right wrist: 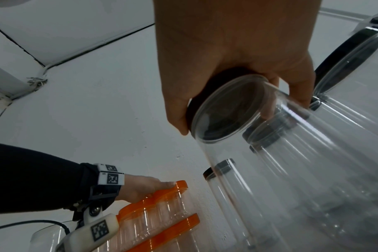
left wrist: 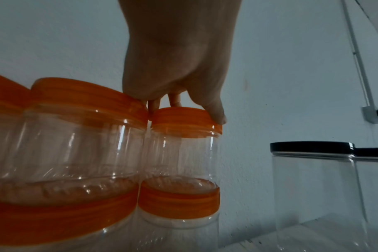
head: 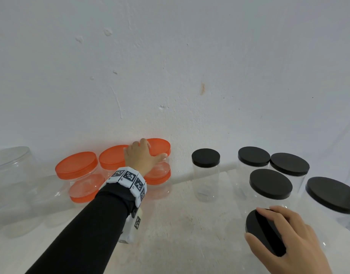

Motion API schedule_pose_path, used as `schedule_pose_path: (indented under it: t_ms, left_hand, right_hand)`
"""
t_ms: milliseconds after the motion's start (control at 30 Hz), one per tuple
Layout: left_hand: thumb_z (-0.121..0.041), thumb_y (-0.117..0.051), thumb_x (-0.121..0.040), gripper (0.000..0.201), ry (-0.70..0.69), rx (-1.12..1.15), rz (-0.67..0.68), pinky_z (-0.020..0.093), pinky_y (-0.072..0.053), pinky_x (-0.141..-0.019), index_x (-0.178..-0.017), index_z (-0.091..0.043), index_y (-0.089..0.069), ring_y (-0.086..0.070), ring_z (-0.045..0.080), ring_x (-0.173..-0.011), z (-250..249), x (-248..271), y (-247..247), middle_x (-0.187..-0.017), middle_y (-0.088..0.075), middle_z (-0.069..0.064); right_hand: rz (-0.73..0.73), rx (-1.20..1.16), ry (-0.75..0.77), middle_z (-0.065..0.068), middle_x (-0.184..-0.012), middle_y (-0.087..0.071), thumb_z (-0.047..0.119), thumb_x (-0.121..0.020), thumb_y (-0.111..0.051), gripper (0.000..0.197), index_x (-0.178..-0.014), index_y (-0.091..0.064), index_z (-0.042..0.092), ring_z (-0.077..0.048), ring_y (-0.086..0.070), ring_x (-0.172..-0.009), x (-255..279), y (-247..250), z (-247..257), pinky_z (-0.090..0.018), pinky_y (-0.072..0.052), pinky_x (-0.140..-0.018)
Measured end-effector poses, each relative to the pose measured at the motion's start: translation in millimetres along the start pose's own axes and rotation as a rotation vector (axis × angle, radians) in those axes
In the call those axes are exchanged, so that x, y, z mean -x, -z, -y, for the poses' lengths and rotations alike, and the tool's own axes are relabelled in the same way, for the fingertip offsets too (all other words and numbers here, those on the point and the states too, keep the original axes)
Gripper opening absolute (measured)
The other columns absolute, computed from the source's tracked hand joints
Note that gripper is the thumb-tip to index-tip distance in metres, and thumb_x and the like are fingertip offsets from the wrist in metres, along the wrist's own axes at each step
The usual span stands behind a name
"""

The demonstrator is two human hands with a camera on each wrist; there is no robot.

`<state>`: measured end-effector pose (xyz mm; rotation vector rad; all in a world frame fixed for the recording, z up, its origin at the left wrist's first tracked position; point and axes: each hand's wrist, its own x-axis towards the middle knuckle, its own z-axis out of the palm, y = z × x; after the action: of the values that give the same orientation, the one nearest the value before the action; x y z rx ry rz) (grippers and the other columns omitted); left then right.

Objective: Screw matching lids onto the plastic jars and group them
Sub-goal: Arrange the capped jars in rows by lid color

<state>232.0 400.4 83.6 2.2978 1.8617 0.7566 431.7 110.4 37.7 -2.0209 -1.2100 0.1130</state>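
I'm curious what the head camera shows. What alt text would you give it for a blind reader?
A person's left hand grips the orange lid of a clear jar stacked with other orange-lidded jars against a white wall. Their right hand holds a black lid beside a group of black-lidded jars.

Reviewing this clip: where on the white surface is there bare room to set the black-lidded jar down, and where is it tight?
Bare surface lies in the middle, between the left sleeve and the right hand gripping the black-lidded jar. A narrower gap separates the orange-lidded stacks from the small black-lidded jar. The right side is crowded with black-lidded jars.
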Motion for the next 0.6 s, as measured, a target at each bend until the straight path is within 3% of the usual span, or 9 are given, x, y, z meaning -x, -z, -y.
schedule_pose_path:
  t_ms: [100, 233, 367, 600]
  left_hand:
    - [-0.065, -0.063, -0.077, 0.065, 0.025, 0.001, 0.014, 0.041, -0.034, -0.104, -0.114, -0.015, -0.049, -0.051, 0.026, -0.113, 0.7, 0.9, 2.8, -0.115, -0.058, 0.006]
    - [-0.062, -0.065, -0.078, 0.067, 0.03, 0.039, 0.054, 0.041, -0.041, -0.099, -0.119, -0.012, -0.048, -0.052, 0.027, -0.112, 1.3, 3.0, 7.3, -0.117, -0.057, 0.008]
    - [-0.062, -0.065, -0.078, 0.073, 0.044, 0.046, 0.088, 0.043, -0.041, -0.1, -0.124, -0.01, -0.045, -0.05, 0.028, -0.116, 1.1, 2.5, 9.6, -0.122, -0.056, 0.01]
    - [-0.063, -0.065, -0.077, 0.084, 0.042, 0.076, 0.108, 0.044, -0.041, -0.102, -0.132, -0.005, -0.039, -0.048, 0.03, -0.12, 3.5, -0.2, 10.7, -0.129, -0.053, 0.013]
  right_hand:
    - [-0.004, -0.003, -0.007, -0.002, -0.116, -0.058, 0.015, -0.055, -0.091, 0.053, -0.105, -0.073, 0.016, -0.037, -0.049, -0.102, 1.3, 0.5, 1.1, -0.046, -0.038, -0.085]
    - [-0.006, 0.006, -0.018, 0.005, -0.119, -0.053, 0.023, -0.06, -0.088, 0.052, -0.11, -0.07, 0.023, -0.026, -0.044, -0.102, 2.6, 0.6, 0.7, -0.039, -0.036, -0.084]
    - [0.001, 0.018, -0.045, 0.004, -0.124, -0.051, 0.027, -0.065, -0.085, 0.053, -0.114, -0.067, 0.024, -0.026, -0.042, -0.107, 2.1, -2.0, 3.7, -0.04, -0.037, -0.089]
    - [-0.012, 0.04, -0.021, 0.005, -0.12, -0.051, 0.027, -0.065, -0.085, 0.052, -0.114, -0.067, 0.022, -0.024, -0.042, -0.104, 1.3, -1.9, 5.0, -0.036, -0.035, -0.082]
